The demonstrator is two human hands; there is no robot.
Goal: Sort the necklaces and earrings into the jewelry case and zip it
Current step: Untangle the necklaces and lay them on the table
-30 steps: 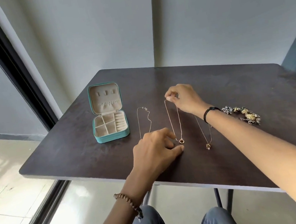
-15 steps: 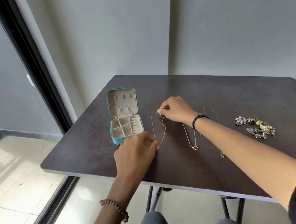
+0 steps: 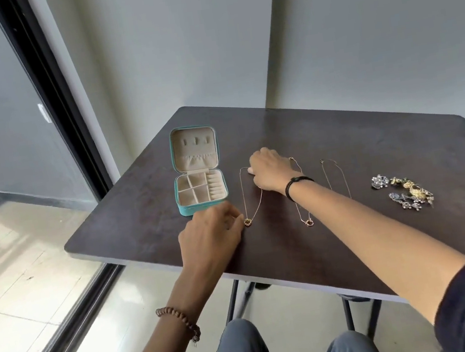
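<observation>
Teal jewelry case [image 3: 201, 193] sits open at the left of the table [image 3: 340, 134], lid upright on the far side, tray facing me. Just beside its near corner my left hand [image 3: 210, 234] has curled fingertips at the heart pendant of the left necklace [image 3: 244, 198]; I cannot tell whether they pinch it. That chain runs far to near, pendant toward me. My right hand [image 3: 270, 173] pinches its far end. Next lie the middle necklace [image 3: 302, 213] and right necklace [image 3: 338, 177], lengthwise the same way, then the earrings [image 3: 404, 191] in a heap.
</observation>
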